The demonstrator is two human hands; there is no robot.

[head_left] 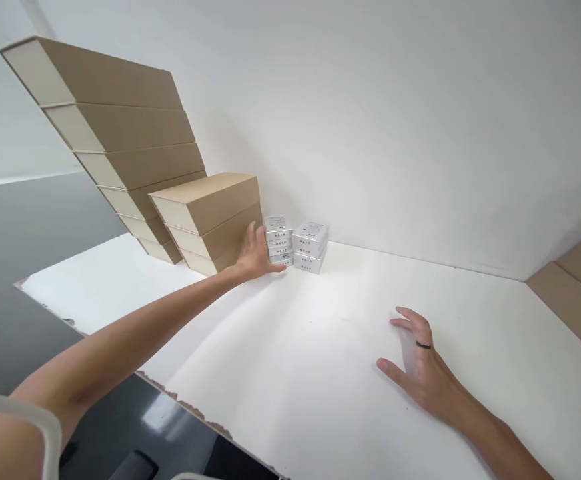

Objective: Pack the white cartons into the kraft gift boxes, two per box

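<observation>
Stretched out to the far side of the table, my left hand (255, 255) has its fingers spread and its thumb pointing right. It is beside a left stack of small silver-white boxes (279, 233), next to the short stack of tan boxes (220, 217); whether it touches either I cannot tell. A second stack of silver-white boxes (311, 240) stands just to the right, with dark print on its sides. My right hand (415, 367), a dark ring on one finger, hovers over or rests on the white tabletop (320, 360), thumb and fingers apart, holding nothing.
A tall, leaning-looking stack of tan boxes (120, 127) rises at the back left. Brown cardboard (578, 300) stands at the right edge. A white wall (395, 120) closes off the back. The table's front edge (185, 407) is chipped, with dark floor below.
</observation>
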